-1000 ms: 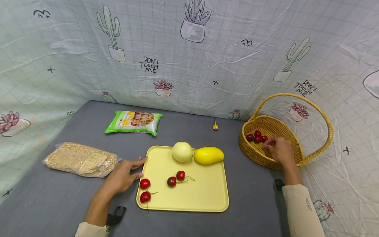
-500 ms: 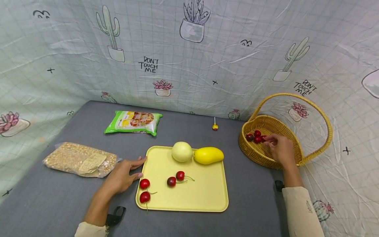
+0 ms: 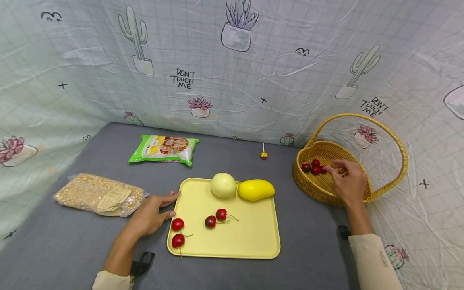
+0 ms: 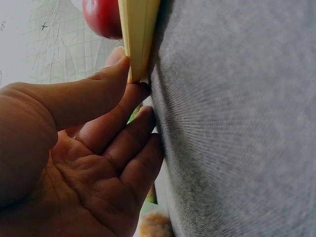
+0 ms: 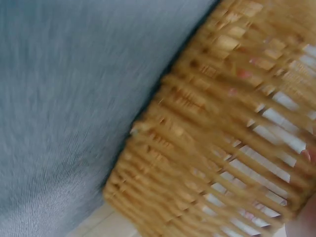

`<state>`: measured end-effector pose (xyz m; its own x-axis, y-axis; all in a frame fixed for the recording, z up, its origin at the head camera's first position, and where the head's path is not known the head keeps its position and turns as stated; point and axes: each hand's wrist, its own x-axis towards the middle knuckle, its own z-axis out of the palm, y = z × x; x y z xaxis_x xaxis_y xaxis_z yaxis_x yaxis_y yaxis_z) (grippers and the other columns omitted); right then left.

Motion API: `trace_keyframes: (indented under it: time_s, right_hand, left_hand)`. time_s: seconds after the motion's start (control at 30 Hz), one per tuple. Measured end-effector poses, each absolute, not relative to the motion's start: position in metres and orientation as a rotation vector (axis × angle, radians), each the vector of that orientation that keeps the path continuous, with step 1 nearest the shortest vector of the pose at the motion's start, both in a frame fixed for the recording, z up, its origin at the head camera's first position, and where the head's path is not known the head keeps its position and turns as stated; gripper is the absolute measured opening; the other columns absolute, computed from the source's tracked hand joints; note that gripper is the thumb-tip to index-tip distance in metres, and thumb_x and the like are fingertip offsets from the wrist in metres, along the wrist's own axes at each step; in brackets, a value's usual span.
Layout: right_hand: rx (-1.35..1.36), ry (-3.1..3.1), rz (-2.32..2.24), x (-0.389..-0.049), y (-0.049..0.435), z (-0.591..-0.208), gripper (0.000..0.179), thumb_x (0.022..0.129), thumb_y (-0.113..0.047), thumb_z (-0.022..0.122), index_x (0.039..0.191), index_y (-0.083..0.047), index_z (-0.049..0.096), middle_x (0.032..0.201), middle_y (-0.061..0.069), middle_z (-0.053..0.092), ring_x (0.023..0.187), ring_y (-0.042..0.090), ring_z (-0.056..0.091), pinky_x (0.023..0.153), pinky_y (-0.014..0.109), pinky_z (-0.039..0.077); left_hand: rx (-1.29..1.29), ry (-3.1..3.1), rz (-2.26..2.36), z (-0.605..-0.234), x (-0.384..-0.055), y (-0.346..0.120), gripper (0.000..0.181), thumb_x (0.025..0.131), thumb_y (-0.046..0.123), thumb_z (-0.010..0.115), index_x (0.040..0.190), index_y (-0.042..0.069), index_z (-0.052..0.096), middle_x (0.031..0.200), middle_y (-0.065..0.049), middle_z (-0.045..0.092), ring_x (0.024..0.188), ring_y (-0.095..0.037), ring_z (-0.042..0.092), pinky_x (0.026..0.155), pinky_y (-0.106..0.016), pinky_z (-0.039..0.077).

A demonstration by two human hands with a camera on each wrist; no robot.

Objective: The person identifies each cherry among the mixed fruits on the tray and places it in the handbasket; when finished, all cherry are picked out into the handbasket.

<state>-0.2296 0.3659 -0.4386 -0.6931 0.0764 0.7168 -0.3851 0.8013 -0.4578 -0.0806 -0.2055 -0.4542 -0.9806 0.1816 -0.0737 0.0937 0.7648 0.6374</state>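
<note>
In the head view my left hand [image 3: 150, 213] rests at the left edge of the yellow tray [image 3: 250, 237], its thumb and index finger touching the rim. The left wrist view shows the thumb [image 4: 94, 94] on that rim and the other fingers near the tabletop. Two cherries [image 3: 178, 240] lie at the tray's left side, and a second pair of cherries [image 3: 221, 214] lies mid-tray. My right hand [image 3: 349, 181] is inside the wicker basket [image 3: 308, 189], thumb and fingers parted, thumb tip close to several cherries [image 3: 316, 170]. In the right wrist view the basket wall [image 5: 197, 128] mostly hides this hand.
A pale green round fruit [image 3: 222, 185] and a yellow mango [image 3: 256, 189] lie at the tray's back. A lollipop [image 3: 264, 154] lies behind them. Left are a bag of corn kernels [image 3: 98, 195] and a green food packet [image 3: 164, 149]. The basket's handle [image 3: 400, 149] arches up at right.
My right hand's thumb and fingers have spread apart at the cherries in the basket, and the hand has shifted slightly right. The left hand and the tray have stayed put.
</note>
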Motion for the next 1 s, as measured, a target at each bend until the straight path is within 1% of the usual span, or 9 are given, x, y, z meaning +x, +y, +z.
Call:
trace_keyframes:
  time_s: [0.13,0.23,0.37,0.5,0.63,0.7,0.8,0.97,1.0]
  right_hand:
    - [0.283,-2.157,0.815,-0.22,0.35,-0.433,0.033,0.077,-0.004,0.095,0.107,0.0,0.082,0.09,0.02,0.077,0.075,0.003,0.056,0.07,0.004,0.04]
    - [0.342,-2.119,0.843,-0.212,0.333,-0.426,0.035,0.073,-0.002,0.097,0.105,-0.002,0.083,0.089,0.019,0.077,0.077,-0.004,0.054,0.07,0.007,0.041]
    - [0.446,-2.09,0.923,-0.204,0.308,-0.417,0.036,0.071,0.003,0.096,0.104,-0.005,0.084,0.09,0.015,0.078,0.078,0.0,0.058,0.07,0.012,0.045]
    - [0.552,-2.098,0.977,-0.195,0.286,-0.412,0.035,0.071,0.005,0.095,0.103,-0.007,0.084,0.092,0.011,0.079,0.076,0.01,0.062,0.07,0.012,0.047]
    - [0.672,-2.139,0.959,-0.185,0.267,-0.412,0.038,0.07,0.004,0.096,0.104,-0.007,0.084,0.092,0.008,0.079,0.071,0.018,0.06,0.066,0.013,0.048]
    - [0.731,-2.176,0.952,-0.18,0.258,-0.412,0.038,0.071,0.003,0.096,0.105,-0.007,0.083,0.093,0.007,0.078,0.07,0.017,0.057,0.066,0.012,0.047]
    - [0.816,-2.228,0.952,-0.173,0.245,-0.412,0.038,0.073,0.001,0.095,0.107,-0.007,0.083,0.094,0.007,0.077,0.072,0.016,0.057,0.066,0.015,0.047]
    - [0.951,-2.325,0.942,-0.16,0.225,-0.411,0.036,0.077,-0.006,0.094,0.11,-0.011,0.082,0.099,0.003,0.078,0.078,0.016,0.059,0.065,0.026,0.051]
    - [0.977,-2.342,0.935,-0.158,0.22,-0.412,0.035,0.078,-0.007,0.094,0.11,-0.012,0.081,0.1,0.002,0.078,0.078,0.016,0.059,0.064,0.027,0.051]
  left_hand:
    - [0.225,2.838,1.007,-0.454,-0.08,-0.207,0.062,0.093,0.012,0.08,0.152,0.01,0.06,0.151,-0.026,0.057,0.144,-0.053,0.05,0.114,-0.071,0.042]
    - [0.223,2.833,1.016,-0.455,-0.08,-0.208,0.062,0.094,0.012,0.08,0.153,0.01,0.059,0.151,-0.026,0.057,0.144,-0.053,0.049,0.114,-0.071,0.042]
    - [0.211,2.825,1.024,-0.455,-0.08,-0.207,0.063,0.094,0.011,0.08,0.153,0.011,0.059,0.152,-0.025,0.056,0.145,-0.051,0.048,0.115,-0.071,0.041]
    - [0.212,2.825,1.029,-0.456,-0.081,-0.207,0.063,0.094,0.011,0.08,0.153,0.011,0.059,0.152,-0.024,0.056,0.145,-0.051,0.048,0.116,-0.07,0.041]
    - [0.216,2.821,1.028,-0.456,-0.081,-0.206,0.062,0.094,0.012,0.08,0.153,0.011,0.059,0.152,-0.025,0.056,0.145,-0.051,0.048,0.115,-0.07,0.041]
    - [0.212,2.816,1.027,-0.456,-0.08,-0.206,0.062,0.094,0.012,0.08,0.153,0.011,0.059,0.152,-0.025,0.056,0.145,-0.051,0.048,0.115,-0.071,0.041]
    - [0.21,2.814,1.029,-0.456,-0.08,-0.205,0.062,0.094,0.012,0.079,0.153,0.011,0.059,0.153,-0.025,0.056,0.145,-0.052,0.048,0.115,-0.071,0.041]
    - [0.214,2.82,1.033,-0.457,-0.081,-0.205,0.062,0.095,0.012,0.079,0.154,0.011,0.058,0.153,-0.025,0.056,0.145,-0.052,0.048,0.115,-0.071,0.041]
    - [0.215,2.82,1.034,-0.457,-0.081,-0.205,0.062,0.095,0.011,0.079,0.154,0.011,0.058,0.153,-0.025,0.056,0.145,-0.052,0.048,0.115,-0.071,0.041]
